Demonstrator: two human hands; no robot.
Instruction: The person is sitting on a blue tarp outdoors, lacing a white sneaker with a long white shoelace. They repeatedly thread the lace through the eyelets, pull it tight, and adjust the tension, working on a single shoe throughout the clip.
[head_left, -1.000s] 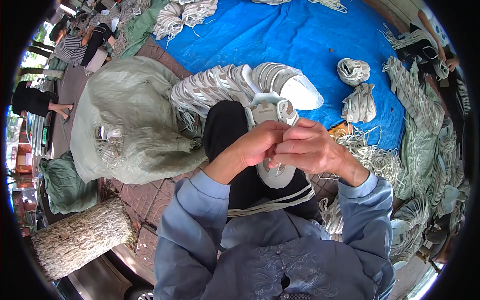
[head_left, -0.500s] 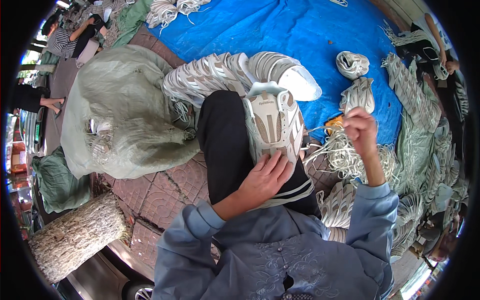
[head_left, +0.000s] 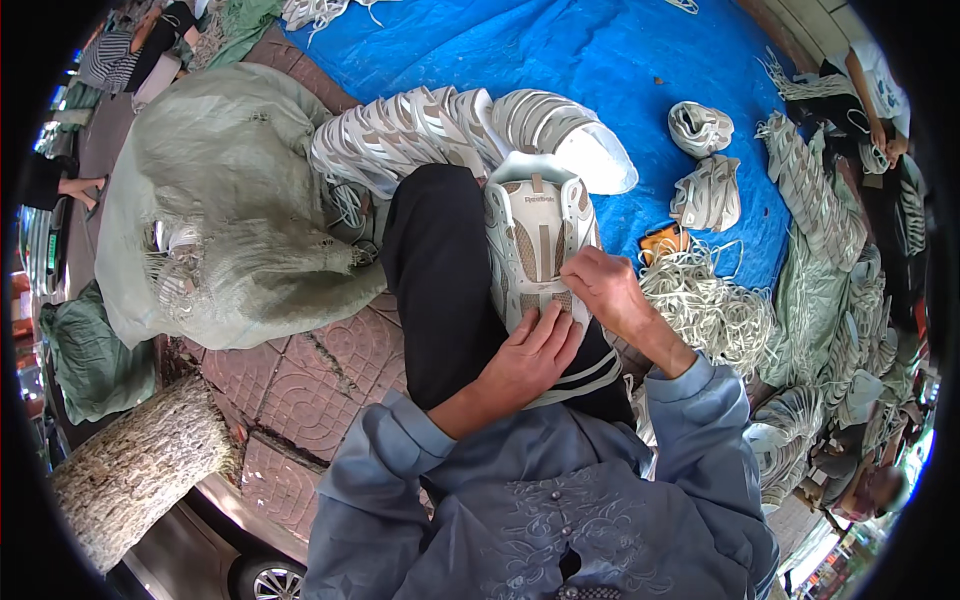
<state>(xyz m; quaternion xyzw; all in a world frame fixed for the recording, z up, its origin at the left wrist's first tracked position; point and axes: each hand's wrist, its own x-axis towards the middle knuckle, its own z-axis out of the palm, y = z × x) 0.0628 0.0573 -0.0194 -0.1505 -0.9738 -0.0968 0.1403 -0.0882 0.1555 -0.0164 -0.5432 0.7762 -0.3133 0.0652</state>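
A white and tan shoe upper (head_left: 522, 240) rests over my dark-trousered knee, its opening facing away and its toe toward me. My left hand (head_left: 515, 362) holds it at the toe, fingertips laid over the mesh and the thumb hidden. A pale shoelace (head_left: 542, 286) crosses the lower end of the tongue. At the right row of eyelets my right hand (head_left: 615, 295) is closed in a pinch on the lace; its fingertips partly hide the lace end. A heap of loose white laces (head_left: 710, 310) lies just right of that hand.
Nested shoe uppers (head_left: 400, 140) form a curved row beyond my knee. Two bundles of uppers (head_left: 708, 192) sit on the blue tarp (head_left: 640, 60). A large woven sack (head_left: 220, 200) and a tree trunk (head_left: 140, 470) stand left. People sit at both sides.
My right hand has come in from the right, above the lace heap, to the shoe upper's eyelets. My left hand stays on the toe. The whole view has shifted slightly.
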